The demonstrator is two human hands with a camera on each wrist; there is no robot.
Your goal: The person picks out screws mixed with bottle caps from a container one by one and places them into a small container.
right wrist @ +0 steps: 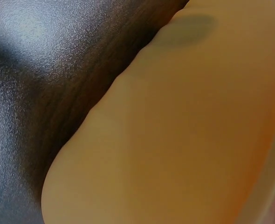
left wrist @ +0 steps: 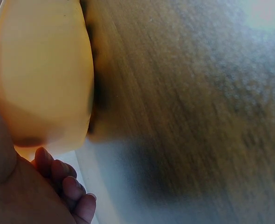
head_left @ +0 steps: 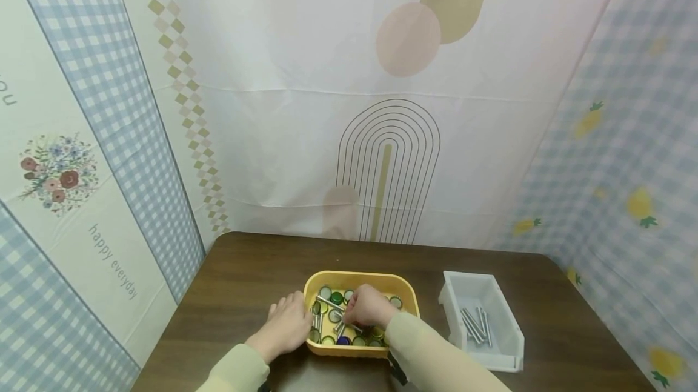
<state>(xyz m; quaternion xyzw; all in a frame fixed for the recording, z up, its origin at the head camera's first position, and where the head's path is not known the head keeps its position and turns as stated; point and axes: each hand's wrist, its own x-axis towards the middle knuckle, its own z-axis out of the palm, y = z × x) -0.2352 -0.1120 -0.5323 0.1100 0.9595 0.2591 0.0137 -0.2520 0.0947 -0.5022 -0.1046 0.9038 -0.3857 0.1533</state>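
Note:
A yellow plastic basket [head_left: 357, 351] sits on the brown table, with several bottle caps [head_left: 337, 298] and silver bolts [head_left: 320, 323] mixed inside it. My left hand [head_left: 289, 321] rests against the basket's left side, its fingers loosely bent by the outer wall in the left wrist view. Inside the basket, my right hand [head_left: 371, 307] points its bent fingers down among the bolts near the middle. Its fingertips are partly hidden, so whether they pinch a bolt is unclear. The right wrist view shows mostly the basket's outer wall [right wrist: 175, 121].
To the right of the basket stands a white open bin [head_left: 493, 360] holding several silver bolts [head_left: 473, 325]. The dark wooden table [head_left: 262, 259] extends around both containers. Patterned cloths [head_left: 272, 156] hang behind the table and at both sides.

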